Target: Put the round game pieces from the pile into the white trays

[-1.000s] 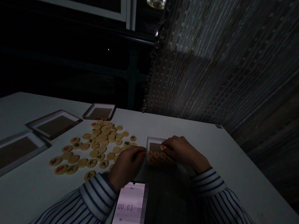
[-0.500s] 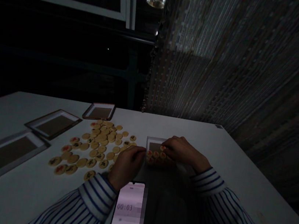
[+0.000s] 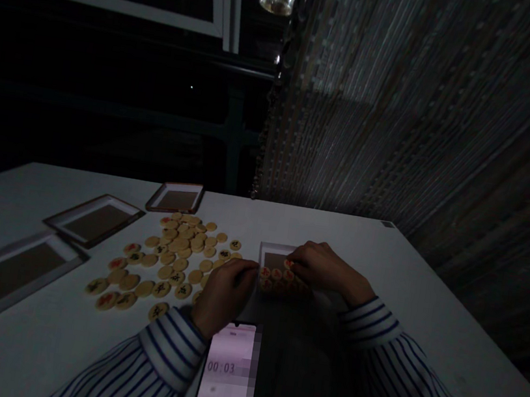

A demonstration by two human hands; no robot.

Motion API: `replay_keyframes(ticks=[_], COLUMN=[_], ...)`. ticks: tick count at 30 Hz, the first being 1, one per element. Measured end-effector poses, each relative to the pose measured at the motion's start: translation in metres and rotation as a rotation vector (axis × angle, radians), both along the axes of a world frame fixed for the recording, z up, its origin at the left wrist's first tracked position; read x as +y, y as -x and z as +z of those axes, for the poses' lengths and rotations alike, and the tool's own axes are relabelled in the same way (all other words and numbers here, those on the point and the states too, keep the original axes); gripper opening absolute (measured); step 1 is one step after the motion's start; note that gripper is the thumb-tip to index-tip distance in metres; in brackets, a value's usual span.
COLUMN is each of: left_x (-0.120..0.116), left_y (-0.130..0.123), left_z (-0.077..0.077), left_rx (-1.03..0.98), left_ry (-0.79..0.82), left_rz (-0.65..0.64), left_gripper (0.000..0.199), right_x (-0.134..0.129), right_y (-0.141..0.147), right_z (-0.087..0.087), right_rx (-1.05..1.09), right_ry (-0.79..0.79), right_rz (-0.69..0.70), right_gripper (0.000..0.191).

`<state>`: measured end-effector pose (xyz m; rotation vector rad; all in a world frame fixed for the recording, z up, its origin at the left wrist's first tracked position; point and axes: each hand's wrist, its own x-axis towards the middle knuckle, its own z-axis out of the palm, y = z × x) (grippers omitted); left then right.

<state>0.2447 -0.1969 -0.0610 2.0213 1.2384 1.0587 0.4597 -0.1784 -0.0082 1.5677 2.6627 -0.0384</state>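
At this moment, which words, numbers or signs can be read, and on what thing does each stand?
"00:03", on the phone screen.
Smaller marks on that screen: too blurred or pixelated.
Black and red characters on the loose round pieces: too blurred to read surely.
Red characters on the pieces in the box: too small.

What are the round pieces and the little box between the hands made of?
The round pieces look like smooth wood, maybe plastic: pale tan, with neat rounded edges. The box could be stiff card, with thin, straight, dull white walls, but it's too dark to be sure.
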Motion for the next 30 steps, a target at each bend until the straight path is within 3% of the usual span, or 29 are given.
replay_keyframes(ticks=[10,20,30], left_x=[0.0,-0.001,0.003], left_y=[0.0,0.001,0.026], left_z=[0.0,0.002,0.024], left_rx=[0.008,-0.038,-0.228], left_ry=[0.0,-0.031,0.048], left_rz=[0.002,0.016,0.183], left_gripper=[0.022,0.022,0.029], right_x=[0.0,-0.001,-0.007], right_y=[-0.001,0.001,0.022], right_z=[0.0,0.006,0.022], right_rx=[0.021,0.025,0.111], right_ry=[0.019,-0.056,-0.201], right_rz=[0.001,0.014,0.0], right_gripper=[0.025,0.026,0.028])
